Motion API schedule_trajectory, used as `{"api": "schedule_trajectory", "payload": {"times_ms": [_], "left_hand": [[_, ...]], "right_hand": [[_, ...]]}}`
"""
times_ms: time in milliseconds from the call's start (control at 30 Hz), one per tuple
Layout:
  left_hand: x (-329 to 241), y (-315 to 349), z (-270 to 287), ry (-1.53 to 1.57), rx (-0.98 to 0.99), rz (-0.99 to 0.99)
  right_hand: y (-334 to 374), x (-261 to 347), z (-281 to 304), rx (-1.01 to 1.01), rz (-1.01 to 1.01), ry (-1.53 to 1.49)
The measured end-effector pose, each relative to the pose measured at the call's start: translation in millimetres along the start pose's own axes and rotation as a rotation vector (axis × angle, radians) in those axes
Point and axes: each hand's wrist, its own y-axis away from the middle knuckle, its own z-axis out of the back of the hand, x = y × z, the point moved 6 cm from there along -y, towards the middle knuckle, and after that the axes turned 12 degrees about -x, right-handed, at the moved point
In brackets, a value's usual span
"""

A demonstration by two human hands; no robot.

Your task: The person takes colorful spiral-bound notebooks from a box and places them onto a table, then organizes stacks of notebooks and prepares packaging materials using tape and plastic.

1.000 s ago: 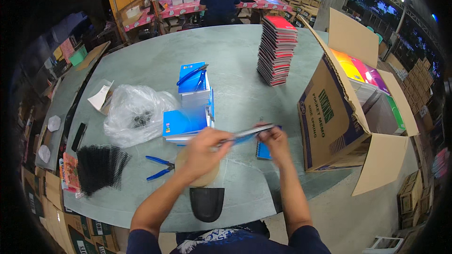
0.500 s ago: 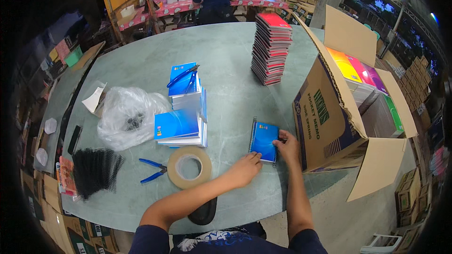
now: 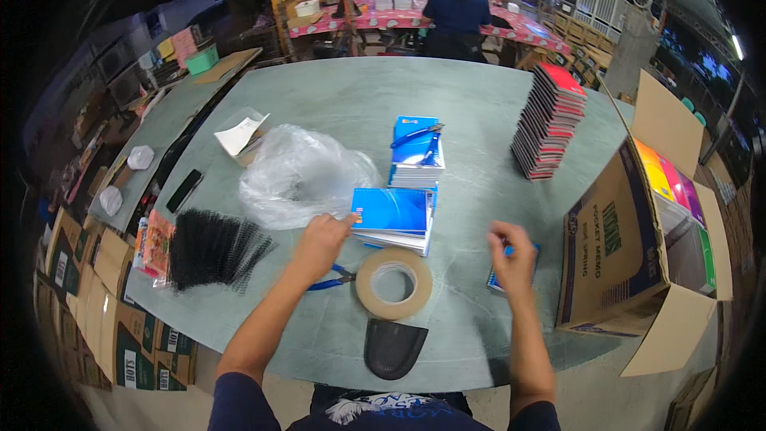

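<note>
My left hand [image 3: 323, 241] is at the left edge of a stack of blue pocket notebooks [image 3: 391, 211], its fingertips pinched on the corner of the top notebook. My right hand [image 3: 515, 254], loosely curled with thumb and fingers apart, hovers over a single blue notebook [image 3: 496, 281] on the table, hiding most of it. Behind the near stack stands another blue stack [image 3: 417, 161] with blue-handled cutters [image 3: 416, 136] on top. Blue pliers [image 3: 331, 281] lie below my left hand, partly covered by it, beside a roll of tan tape [image 3: 424, 287].
An open carton [image 3: 614, 247] of colourful notebooks stands right. A tall red notebook stack [image 3: 550, 120] rises at the back right. To the left lie a clear plastic bag [image 3: 303, 179], black spiral coils [image 3: 211, 251] and a phone [image 3: 185, 191]. A black pad [image 3: 395, 349] is near me.
My left hand has left the single notebook and reached left to the blue stack. My right hand has let go of that notebook and lifted above it. The view has turned left.
</note>
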Motion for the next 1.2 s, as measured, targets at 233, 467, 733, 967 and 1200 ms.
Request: {"api": "schedule_trajectory", "payload": {"times_ms": [233, 467, 733, 967, 1200], "left_hand": [[-25, 1, 9, -0.099, -0.110, -0.044], [-52, 42, 32, 0.713, -0.325, 0.634], [-31, 93, 13, 1.200, -0.079, 0.960], [-8, 100, 39, 0.507, -0.061, 0.541], [101, 193, 101, -0.442, 0.074, 0.745]], "right_hand": [[22, 3, -77, 0.257, -0.138, -0.423], [51, 27, -70, 0.131, -0.547, -0.688], [54, 92, -107, 0.397, -0.706, -1.044], [25, 123, -120, 0.523, -0.333, -0.613], [38, 103, -114, 0.700, 0.363, 0.131]]}}
